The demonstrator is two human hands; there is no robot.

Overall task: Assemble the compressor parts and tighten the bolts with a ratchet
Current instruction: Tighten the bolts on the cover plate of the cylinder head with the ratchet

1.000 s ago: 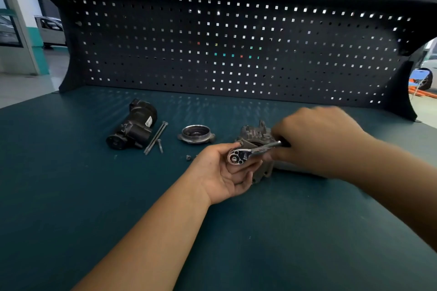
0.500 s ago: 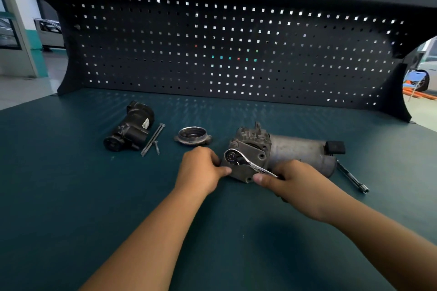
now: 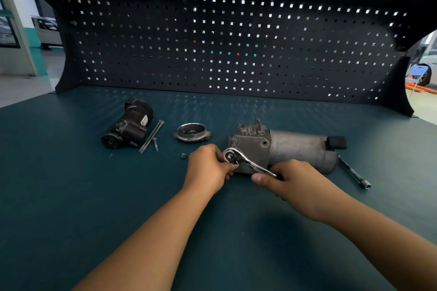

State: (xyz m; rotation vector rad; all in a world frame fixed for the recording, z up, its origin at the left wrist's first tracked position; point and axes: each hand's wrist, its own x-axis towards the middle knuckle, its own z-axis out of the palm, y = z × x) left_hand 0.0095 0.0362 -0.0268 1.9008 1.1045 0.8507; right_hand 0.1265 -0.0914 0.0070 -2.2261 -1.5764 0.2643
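Workbench (image 3: 71, 196); ratchet (image 3: 248, 163) handle toward near right

Chrome ratchet (image 3: 246, 162) sits on grey compressor (image 3: 293, 149), lying sideways.

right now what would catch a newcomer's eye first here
At centre, the right hand grips a shiny ratchet whose head sits on the grey compressor body, the left hand steadying that head. Left of them lie a black motor unit, long bolts and a round cover.

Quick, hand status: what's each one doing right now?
Left hand: closed, fingers pinching the head of the ratchet against the compressor.
Right hand: closed, gripping the ratchet's handle.
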